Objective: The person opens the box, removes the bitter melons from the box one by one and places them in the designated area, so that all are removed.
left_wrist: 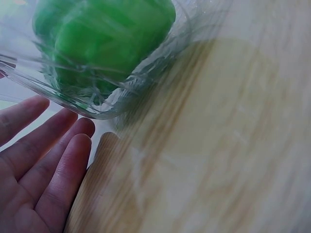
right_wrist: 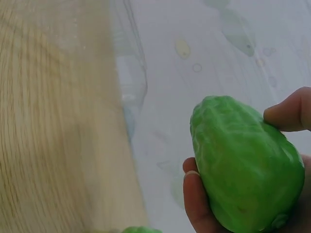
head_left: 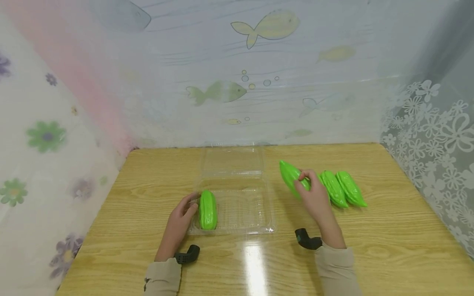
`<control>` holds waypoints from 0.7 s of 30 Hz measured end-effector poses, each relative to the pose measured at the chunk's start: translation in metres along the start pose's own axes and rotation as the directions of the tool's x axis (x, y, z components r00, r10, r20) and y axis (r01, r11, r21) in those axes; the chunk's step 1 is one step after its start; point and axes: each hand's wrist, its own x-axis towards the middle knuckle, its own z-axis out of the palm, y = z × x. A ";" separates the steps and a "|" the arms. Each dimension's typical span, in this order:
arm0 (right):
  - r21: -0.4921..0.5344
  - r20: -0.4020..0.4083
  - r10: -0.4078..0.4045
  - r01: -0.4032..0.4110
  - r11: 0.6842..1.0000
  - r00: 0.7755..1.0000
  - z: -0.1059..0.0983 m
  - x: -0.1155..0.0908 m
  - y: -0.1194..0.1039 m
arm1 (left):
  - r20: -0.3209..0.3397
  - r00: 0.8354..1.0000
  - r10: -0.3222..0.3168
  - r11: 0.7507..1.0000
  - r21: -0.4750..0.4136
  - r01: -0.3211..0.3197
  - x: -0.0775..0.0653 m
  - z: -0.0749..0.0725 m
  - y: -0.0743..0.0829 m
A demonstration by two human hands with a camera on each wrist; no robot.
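My right hand [head_left: 314,196] grips a glossy green ridged vegetable [head_left: 290,174] with a pointed end, held to the right of a clear plastic clamshell box [head_left: 272,205]. In the right wrist view, my thumb lies on one side of this green vegetable [right_wrist: 245,165] and the fingers on the other. A second green vegetable [head_left: 208,209] lies lengthwise at the left end of the box's base. My left hand [head_left: 181,216] is at the box's left wall; in the left wrist view its fingers [left_wrist: 58,170] are fairly straight beside the clear plastic.
Two more green vegetables [head_left: 333,189] [head_left: 351,189] lie side by side on the wooden table [head_left: 389,238], right of my right hand. The clear lid [head_left: 233,160] is folded back toward the wall. A black wrist device [head_left: 308,239] is on each wrist.
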 end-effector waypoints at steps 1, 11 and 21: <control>-0.008 0.003 0.005 -0.005 1.000 1.000 -0.001 0.000 0.001 | 0.000 1.000 -0.005 1.000 -0.006 0.005 0.001 0.000 -0.003; -0.029 -0.031 0.074 -0.075 0.997 0.997 -0.022 0.001 0.014 | -0.030 0.999 0.019 0.999 0.036 -0.018 0.010 0.002 -0.031; -0.013 -0.022 0.092 -0.092 0.996 0.996 -0.043 -0.002 0.026 | -0.032 0.999 0.021 1.000 0.022 -0.020 0.009 0.002 -0.030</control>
